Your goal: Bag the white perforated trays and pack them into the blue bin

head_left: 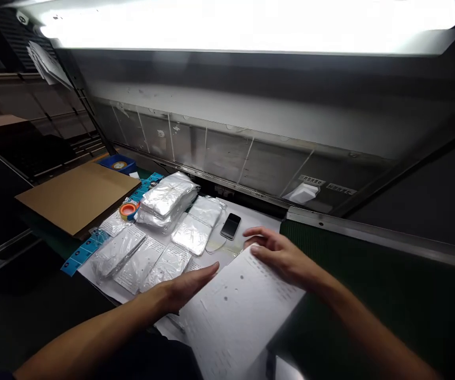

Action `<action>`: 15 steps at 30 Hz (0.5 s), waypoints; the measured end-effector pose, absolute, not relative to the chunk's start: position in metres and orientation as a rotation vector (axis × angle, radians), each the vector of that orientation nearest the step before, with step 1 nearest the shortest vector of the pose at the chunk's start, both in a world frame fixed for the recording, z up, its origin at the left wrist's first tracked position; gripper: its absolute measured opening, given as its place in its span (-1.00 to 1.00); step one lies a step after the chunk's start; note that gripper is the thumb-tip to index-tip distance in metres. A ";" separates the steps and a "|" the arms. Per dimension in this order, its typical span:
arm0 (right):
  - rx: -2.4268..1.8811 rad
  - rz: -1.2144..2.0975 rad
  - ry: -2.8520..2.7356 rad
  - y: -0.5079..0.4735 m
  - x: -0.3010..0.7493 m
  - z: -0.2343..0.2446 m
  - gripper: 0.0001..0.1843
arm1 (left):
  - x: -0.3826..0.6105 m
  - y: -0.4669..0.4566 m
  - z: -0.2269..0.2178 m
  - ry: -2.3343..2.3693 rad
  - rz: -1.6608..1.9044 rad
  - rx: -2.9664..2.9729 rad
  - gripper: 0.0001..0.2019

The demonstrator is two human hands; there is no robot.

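Observation:
A stack of clear plastic bags printed with small text [235,311] lies in front of me on the white work surface [251,214]. My right hand [281,256] rests flat on the stack's far right corner, fingers spread. My left hand [188,285] hovers at the stack's left edge, palm turned inward, fingers straight and holding nothing. To the left lie several more flat clear bags [140,261].
A pile of shiny filled bags [168,198] sits at the back left, with a dark phone [230,226] beside it. An orange tape roll [128,210], a cardboard sheet [77,195] and a blue bin [119,164] lie further left. A green mat [370,274] covers the right side.

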State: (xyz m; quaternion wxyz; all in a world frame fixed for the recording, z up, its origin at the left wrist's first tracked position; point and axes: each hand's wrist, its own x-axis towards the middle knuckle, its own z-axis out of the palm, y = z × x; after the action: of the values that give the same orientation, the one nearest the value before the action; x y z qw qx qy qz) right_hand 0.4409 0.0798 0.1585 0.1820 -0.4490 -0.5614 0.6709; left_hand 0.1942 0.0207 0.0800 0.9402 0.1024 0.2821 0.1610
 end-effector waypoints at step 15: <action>-1.939 1.040 -0.804 -0.011 0.260 0.089 -0.36 | 0.044 -0.001 0.029 0.555 0.423 0.182 -0.61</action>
State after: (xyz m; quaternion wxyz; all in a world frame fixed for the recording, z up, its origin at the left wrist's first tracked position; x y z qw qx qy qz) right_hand 0.2599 -0.0107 0.0890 0.3888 -0.7626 -0.3162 0.4090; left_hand 0.0442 -0.0012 0.0295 0.9357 0.0891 0.2715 0.2071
